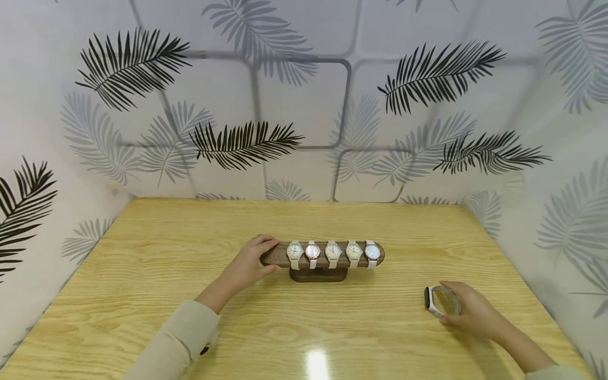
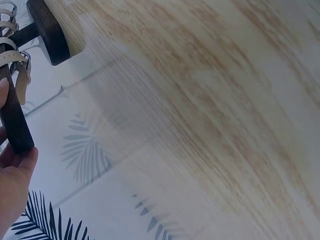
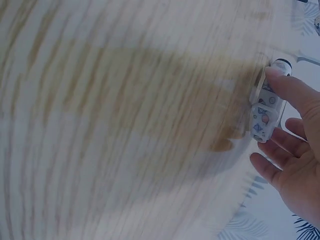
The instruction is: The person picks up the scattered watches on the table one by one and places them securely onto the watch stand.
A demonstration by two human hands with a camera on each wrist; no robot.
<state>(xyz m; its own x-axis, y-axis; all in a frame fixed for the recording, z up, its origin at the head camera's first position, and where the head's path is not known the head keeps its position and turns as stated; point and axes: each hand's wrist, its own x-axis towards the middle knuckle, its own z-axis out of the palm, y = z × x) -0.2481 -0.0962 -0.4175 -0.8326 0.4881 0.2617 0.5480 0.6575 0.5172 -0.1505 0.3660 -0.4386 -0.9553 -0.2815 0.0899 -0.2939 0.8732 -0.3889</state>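
Note:
My left hand [image 1: 247, 266] grips the left end of a dark wooden watch stand [image 1: 275, 257], thumb at the front and fingers behind. Several wristwatches [image 1: 333, 252] with pale straps and round faces are strapped in a row along its bar, which sits on a short base [image 1: 318, 275]. At the right, my right hand [image 1: 475, 311] holds a fitness band [image 1: 434, 307] with a dark screen, its strap forming a loop. The right wrist view shows a colourful pattern on the white strap [image 3: 262, 120], pinched between thumb and fingers. Whether the band touches the table I cannot tell.
The light wood-grain table [image 1: 266, 327] reaches back to a pale wall covering [image 1: 304, 105] printed with black and grey leaves. Similar covering rises at both sides. A bright light reflection [image 1: 316, 364] shows at the table's front. A small dark item [image 1: 204, 350] peeks out by my left sleeve.

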